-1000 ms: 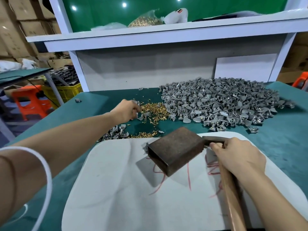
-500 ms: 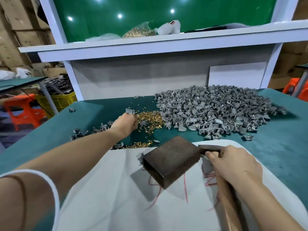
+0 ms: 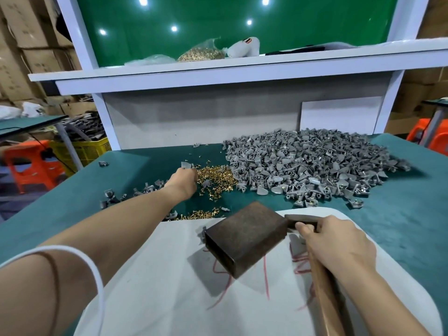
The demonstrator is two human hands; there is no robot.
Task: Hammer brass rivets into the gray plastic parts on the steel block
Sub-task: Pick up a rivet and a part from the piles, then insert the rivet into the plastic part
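Observation:
A rusty brown steel block lies on a white board in front of me. My right hand grips a wooden-handled hammer with its dark head resting beside the block's right side. My left hand reaches out to the loose brass rivets on the green table, its fingers curled down at the heap's left edge. A gray plastic part shows just above its fingertips. A big heap of gray plastic parts lies to the right of the rivets.
A few gray parts are scattered left of my forearm, and more rivets lie by the board's far edge. A small gray piece sits at the block's left corner. A white shelf carries a bag of rivets.
My left hand has stayed at the rivet heap, shifting slightly along its left edge. The view has tilted upward. My right hand and the hammer stay beside the block.

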